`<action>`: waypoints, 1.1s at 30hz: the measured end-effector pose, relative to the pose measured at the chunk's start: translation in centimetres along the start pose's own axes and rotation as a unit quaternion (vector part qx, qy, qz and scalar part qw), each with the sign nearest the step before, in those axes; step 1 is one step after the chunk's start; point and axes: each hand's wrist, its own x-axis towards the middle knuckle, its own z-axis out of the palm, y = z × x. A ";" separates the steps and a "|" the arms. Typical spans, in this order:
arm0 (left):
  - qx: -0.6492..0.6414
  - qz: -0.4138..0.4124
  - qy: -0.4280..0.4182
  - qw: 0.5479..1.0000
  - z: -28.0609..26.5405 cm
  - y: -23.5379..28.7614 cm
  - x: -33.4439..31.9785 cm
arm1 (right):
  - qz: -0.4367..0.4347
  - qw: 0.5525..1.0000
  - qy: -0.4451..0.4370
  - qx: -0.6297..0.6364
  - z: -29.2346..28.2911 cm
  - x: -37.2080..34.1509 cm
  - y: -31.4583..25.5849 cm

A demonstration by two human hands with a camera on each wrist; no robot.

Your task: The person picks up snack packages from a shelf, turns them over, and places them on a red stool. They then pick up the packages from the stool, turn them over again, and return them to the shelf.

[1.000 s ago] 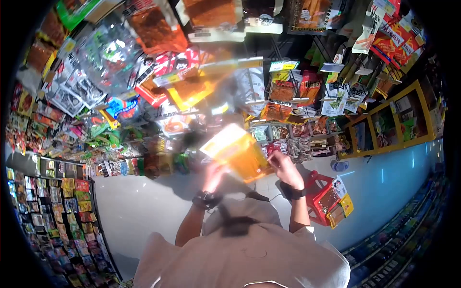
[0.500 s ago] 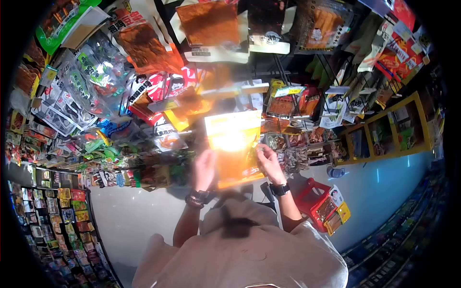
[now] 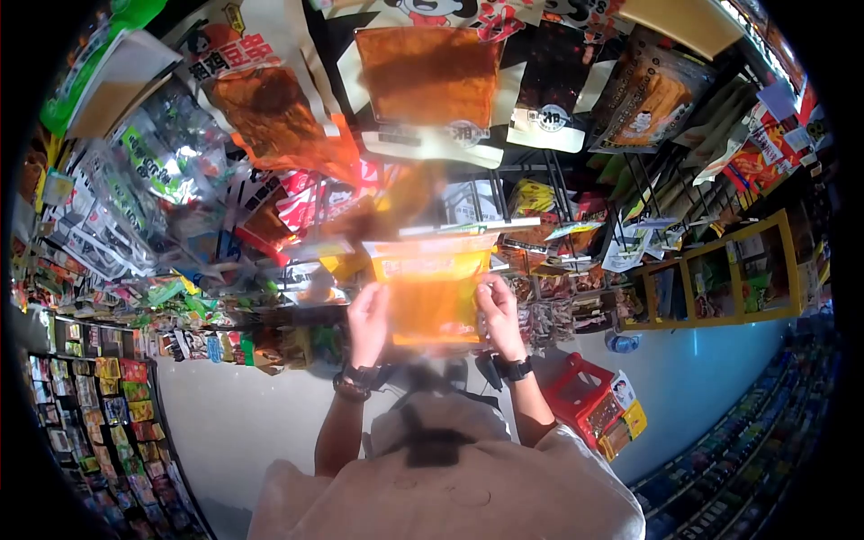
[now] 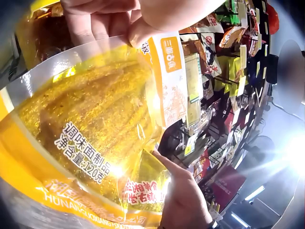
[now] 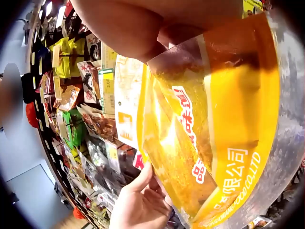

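An orange-yellow snack packet (image 3: 432, 301) with a clear window is held upright in front of the body. My left hand (image 3: 367, 319) pinches its left edge; in the left wrist view, thumb and curled fingers (image 4: 102, 24) grip the clear border. On the opposite side, my right hand (image 3: 500, 315) pinches the other edge, its thumb (image 3: 487, 295) lying on the front. Printed Chinese text and "FOOD CO.,LTD" run along the packet's bottom band (image 5: 238, 162) in the right wrist view. Each wrist wears a dark band.
Large snack bags (image 3: 427, 76) hang from hooks above and ahead. Price-tag rails (image 3: 468, 229) stick out just behind the packet. A red basket (image 3: 576, 391) with packets stands on the floor at right. Yellow-framed bins (image 3: 720, 270) line the lower right; another packed rack (image 3: 99, 423) is at left.
The packet has turned from tilted to upright and squared to the body, both hands now gripping its sides. The view has moved closer to the hanging bags.
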 end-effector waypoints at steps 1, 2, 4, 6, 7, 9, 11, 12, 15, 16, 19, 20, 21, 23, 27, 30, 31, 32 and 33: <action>-0.004 0.004 0.011 1.000 0.2 -0.2 0.3 | 0.003 1.000 0.003 -0.005 0.0 0.2 0.3; -0.007 0.008 0.021 1.000 0.6 -0.4 0.6 | 0.017 1.000 0.004 -0.001 0.1 0.3 0.2; 0.005 0.017 0.032 0.999 0.8 -0.9 1.1 | 0.019 1.000 0.010 -0.016 -0.1 0.9 1.1; 0.021 0.018 0.037 0.999 0.8 -1.3 1.1 | 0.014 1.000 0.016 -0.012 -0.3 1.2 1.8; 0.029 0.019 0.040 0.999 0.9 -0.9 1.1 | -0.001 1.000 0.018 -0.020 -0.4 1.3 2.0; 0.021 0.025 0.046 0.998 0.9 -0.4 0.9 | -0.029 0.999 0.021 -0.038 -0.7 1.6 2.6; 0.023 0.034 0.052 0.998 0.8 -0.1 0.9 | -0.022 0.999 0.032 -0.033 -0.2 1.3 1.7; 0.021 0.045 0.059 0.997 1.0 0.2 1.0 | -0.022 0.999 0.034 -0.037 -0.2 1.4 1.4; 0.002 0.053 0.037 0.998 1.0 1.2 1.6 | -0.006 0.999 0.037 -0.025 0.3 1.5 -0.3; 0.012 0.054 0.053 0.997 1.2 1.3 1.9 | 0.002 0.999 0.037 -0.017 0.4 1.7 -0.8; 0.023 0.037 0.031 0.999 1.2 2.4 2.8 | 0.000 0.998 0.050 -0.023 0.5 2.7 -1.1; 0.015 0.034 0.035 0.999 1.4 2.6 3.0 | -0.008 0.998 0.051 -0.032 0.6 2.9 -1.2; 0.008 0.030 0.038 0.999 1.6 2.8 3.0 | -0.006 0.998 0.051 -0.031 0.7 3.0 -1.5; 0.004 0.024 0.044 0.999 1.5 2.7 2.8 | -0.001 0.998 0.050 -0.029 1.1 2.9 -1.8; 0.009 0.027 0.052 0.998 1.2 1.7 2.6 | 0.013 0.999 0.032 -0.007 0.7 2.8 -1.2; 0.019 0.029 0.059 0.998 1.3 1.7 2.5 | 0.011 1.000 0.023 0.018 0.5 2.7 -1.4; 0.018 0.034 0.055 0.998 1.2 1.7 2.6 | 0.016 0.999 0.018 0.032 0.5 2.6 -1.5; 0.017 0.037 0.050 0.998 1.2 1.8 2.7 | 0.007 0.999 0.019 0.031 0.5 2.9 -1.6; 0.016 0.040 0.061 0.997 1.3 1.8 3.0 | -0.002 0.999 0.019 0.030 0.6 3.4 -1.5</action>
